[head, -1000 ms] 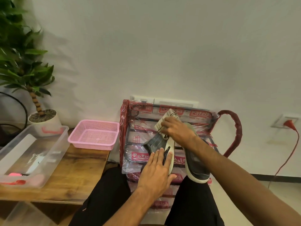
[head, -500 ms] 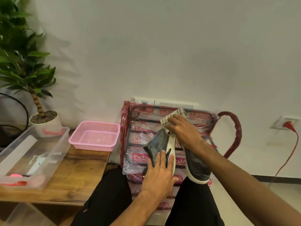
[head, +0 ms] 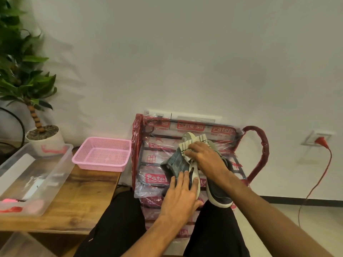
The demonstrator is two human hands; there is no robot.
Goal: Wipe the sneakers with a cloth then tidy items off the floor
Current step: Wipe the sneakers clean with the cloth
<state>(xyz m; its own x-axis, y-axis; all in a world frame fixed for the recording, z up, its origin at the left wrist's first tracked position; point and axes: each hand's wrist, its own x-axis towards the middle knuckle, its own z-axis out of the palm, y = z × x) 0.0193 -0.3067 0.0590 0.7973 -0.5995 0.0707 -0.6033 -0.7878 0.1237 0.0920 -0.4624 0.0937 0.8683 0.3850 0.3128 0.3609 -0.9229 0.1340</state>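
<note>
Sneaker (head: pixel 177 163) under left hand (head: pixel 181 195), cloth (head: pixel 186 146) under right hand (head: pixel 207 158)

Cream green-stitched cloth (head: pixel 193 145), grey sneakers (head: pixel 178 164), pink basket (head: pixel 104 154)

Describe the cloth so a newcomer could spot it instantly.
Find the red plastic-wrapped frame against the white wall. Before it, the right hand holds a cream cloth against a grey white-soled sneaker. Only the cloth carries dark zigzag stitching.
</note>
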